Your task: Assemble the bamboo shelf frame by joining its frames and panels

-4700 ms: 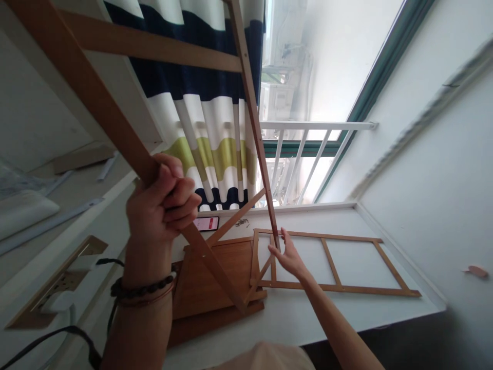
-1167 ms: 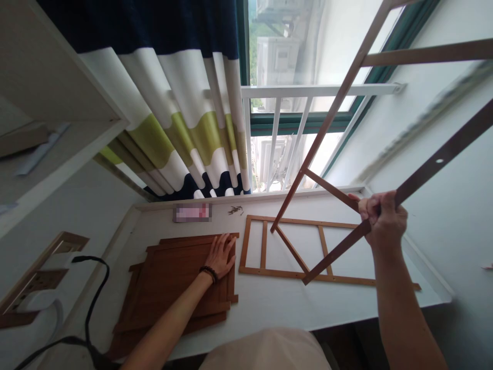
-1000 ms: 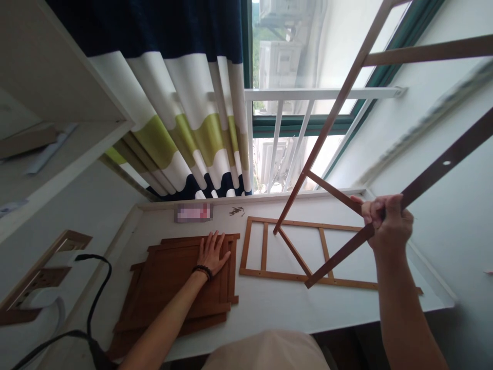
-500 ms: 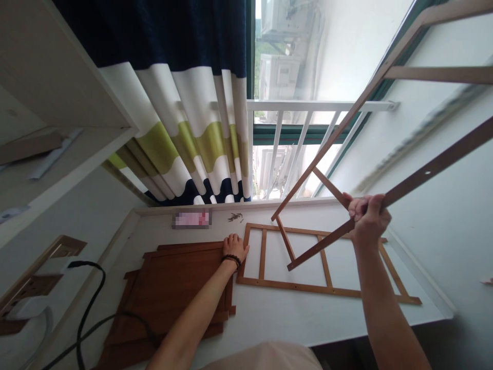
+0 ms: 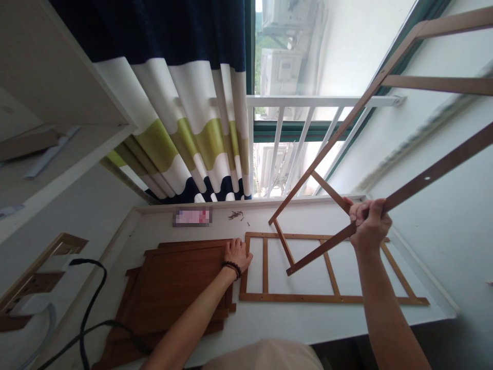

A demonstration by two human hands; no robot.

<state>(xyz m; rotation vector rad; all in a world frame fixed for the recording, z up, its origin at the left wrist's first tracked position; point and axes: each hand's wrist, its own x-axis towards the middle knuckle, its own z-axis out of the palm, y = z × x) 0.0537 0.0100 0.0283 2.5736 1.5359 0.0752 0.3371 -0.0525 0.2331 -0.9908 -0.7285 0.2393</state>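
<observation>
My right hand [image 5: 370, 223] is closed round one side rail of a wooden ladder-like frame [image 5: 327, 246], beside a crossbar. The frame is held tilted, its lower end above the table and its upper end running out of view at the right. Beneath it, a second wooden frame [image 5: 300, 298] with several crossbars lies flat. My left hand [image 5: 235, 257], wearing a dark bead bracelet, rests with fingers spread over the right edge of stacked brown wooden panels [image 5: 181, 277]. Its thumb side touches the left end of the flat frame.
Small screws [image 5: 235, 215] lie loose near the back edge of the white table [image 5: 269, 324], beside a blurred pink packet [image 5: 192, 217]. Black cables [image 5: 88, 298] run from a wall socket [image 5: 34, 288] at the left. Behind are a curtain [image 5: 192, 113] and a white railing [image 5: 308, 101].
The flat frame has slid slightly toward me, and my left hand has moved a little right and nearer with it. My right hand keeps its hold on the raised frame, almost unmoved.
</observation>
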